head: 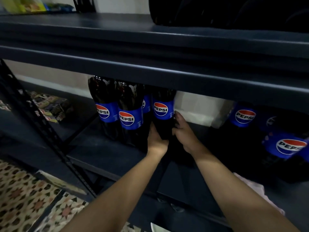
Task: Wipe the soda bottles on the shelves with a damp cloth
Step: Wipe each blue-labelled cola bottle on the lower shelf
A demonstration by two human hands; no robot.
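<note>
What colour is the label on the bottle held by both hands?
Blue, with a red, white and blue round logo; the label shows clearly in the head view.

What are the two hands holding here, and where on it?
Both hands grip one Pepsi bottle by its dark lower body, below the blue label: left hand on its left side, right hand on its right.
</note>
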